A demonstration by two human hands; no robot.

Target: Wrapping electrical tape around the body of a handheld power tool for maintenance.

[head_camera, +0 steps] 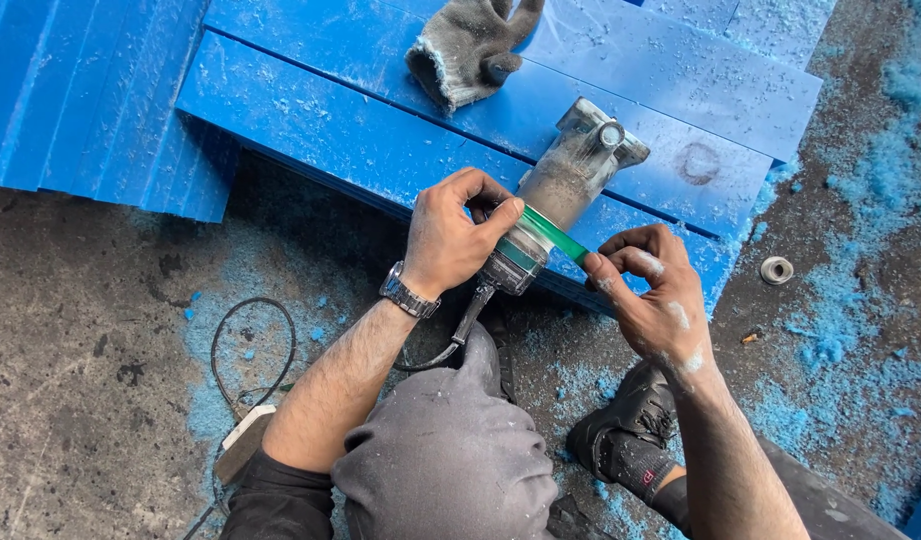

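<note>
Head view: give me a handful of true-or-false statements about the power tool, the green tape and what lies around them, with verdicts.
1. The left hand grips the dusty power tool near its cord end. True.
2. The right hand pulls a red strip of tape. False: the tape is green, stretched from the tool to the right fingers.
3. A grey work glove is worn on the left hand. False: both hands are bare; the glove lies on the blue sheets beyond the tool.
4. A wristwatch sits on the left wrist. True.
5. The tool lies on a wooden bench. False: it rests on the stacked blue sheets, above a floor strewn with blue shavings.
</note>
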